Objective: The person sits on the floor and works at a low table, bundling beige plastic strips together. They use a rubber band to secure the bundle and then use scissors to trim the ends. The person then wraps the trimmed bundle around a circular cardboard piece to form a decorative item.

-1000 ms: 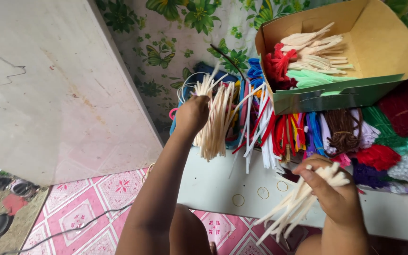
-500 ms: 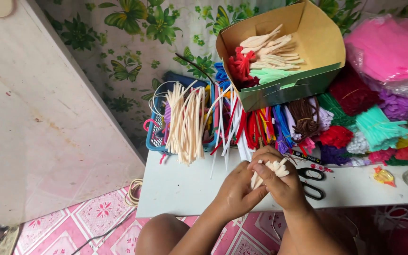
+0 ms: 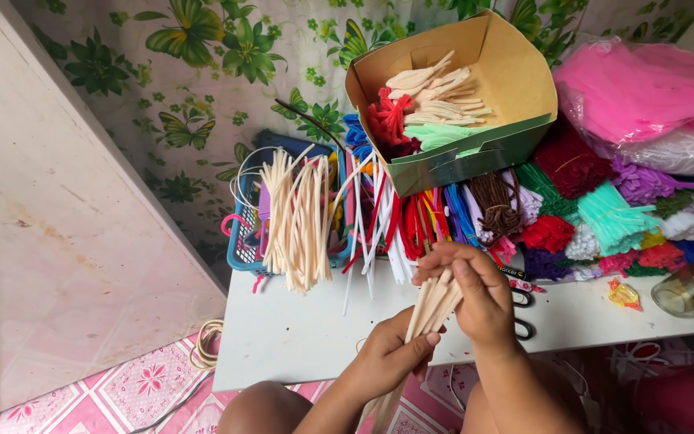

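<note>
Head view looks down on a white bench (image 3: 299, 337) pushed against a wall covered in green leaf-and-butterfly paper. Both hands work over its near edge on one bundle of cream pipe cleaners (image 3: 435, 301). The left hand (image 3: 391, 358) is closed around the lower part of the bundle, thumb across the front, so the stems stay gathered and point up and away from the body. The right hand (image 3: 475, 301) is curled over the upper ends, fingers pressed on the tips, which looks like a way of keeping the ends level and together. The bundle's tail hangs below the left hand, off the bench edge, towards the knees.

A second, larger sheaf of cream stems (image 3: 295, 213) is draped over the rim of a blue basket (image 3: 242, 253) at the back left, its ends hanging down onto the bench, so it is within easy reach. To its right, white, red and blue stems fan out in a loose pile (image 3: 395, 221). Behind them a cardboard box (image 3: 516, 76) sits tilted on top of the coloured heap, open towards the person, with cream, red and mint pieces inside. Fluffy bundles in green, purple, red and orange (image 3: 604, 221) crowd the right side, under bags of pink material (image 3: 644, 88). Black scissors (image 3: 521, 313) lie just beside the right hand, and a glass jar (image 3: 692, 289) lies on its side at the far right edge.
</note>
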